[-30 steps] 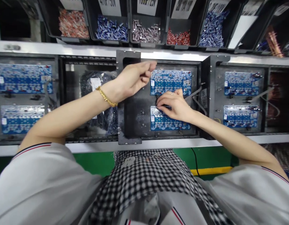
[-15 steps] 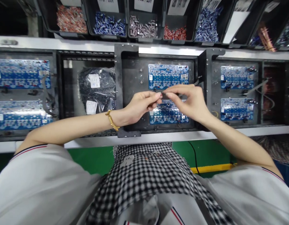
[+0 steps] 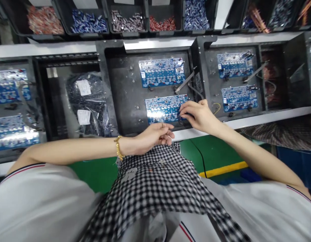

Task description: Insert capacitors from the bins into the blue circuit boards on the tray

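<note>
My right hand (image 3: pixel 197 113) is over the right end of the lower blue circuit board (image 3: pixel 159 109), thumb and fingertips pinched together low against it. Whatever is in that pinch is too small and too hidden to make out. Just in front of the same board, over the bench's near edge, is my left hand (image 3: pixel 157 136) with its fingers loosely curled. Any small part inside its fingers cannot be made out. A second blue circuit board (image 3: pixel 162 72) lies behind, in the same black tray (image 3: pixel 122 97).
Black bins along the back hold small blue parts (image 3: pixel 88 22), red parts (image 3: pixel 162 23) and orange ones (image 3: pixel 44 21). To the left is a clear plastic bag (image 3: pixel 92 101) of dark items. Another tray with circuit boards (image 3: pixel 238 98) stands right. A grey strap (image 3: pixel 185 82) sticks up nearby.
My hands have moved apart from each other. The right one has come down to the lower board's right end; the left has drawn back toward me. The whole view has shifted and tilted.
</note>
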### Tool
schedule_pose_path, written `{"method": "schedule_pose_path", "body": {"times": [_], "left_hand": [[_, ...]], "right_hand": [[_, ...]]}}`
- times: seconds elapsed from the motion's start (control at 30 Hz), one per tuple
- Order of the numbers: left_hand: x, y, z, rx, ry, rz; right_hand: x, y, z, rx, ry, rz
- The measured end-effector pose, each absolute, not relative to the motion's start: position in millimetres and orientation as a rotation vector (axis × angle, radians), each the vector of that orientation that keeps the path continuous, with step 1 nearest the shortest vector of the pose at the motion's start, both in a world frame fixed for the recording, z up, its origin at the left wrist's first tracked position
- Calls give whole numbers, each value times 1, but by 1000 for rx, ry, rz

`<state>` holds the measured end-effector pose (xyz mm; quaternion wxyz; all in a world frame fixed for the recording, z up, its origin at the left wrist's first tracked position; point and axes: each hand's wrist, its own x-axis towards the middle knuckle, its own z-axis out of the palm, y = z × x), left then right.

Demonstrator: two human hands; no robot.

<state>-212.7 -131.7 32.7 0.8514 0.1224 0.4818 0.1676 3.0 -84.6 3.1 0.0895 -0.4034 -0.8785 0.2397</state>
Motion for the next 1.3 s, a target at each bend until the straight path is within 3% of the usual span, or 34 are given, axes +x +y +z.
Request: {"method": "schedule_pose_path", "body": {"times": [0.2,0.43,0.77,1.0,1.3], "left_hand": [[-213,-142,27,306,916,222],[-225,-119,29,184,951,372],[-229,-49,30,295,1127,732],[-225,-62,23,194,1016,697],[-220,-48,31,123,826,725]], "right_hand": [[-21,-84,0,-1083,-2627,773],[-28,-82,-9,-1023,-2719,711],[-34,-103,-12,-1007,-2785,182],[-38,-81,8,-1260,-2367,516],[-50,-39,24,-1107,-2418,175]]}}
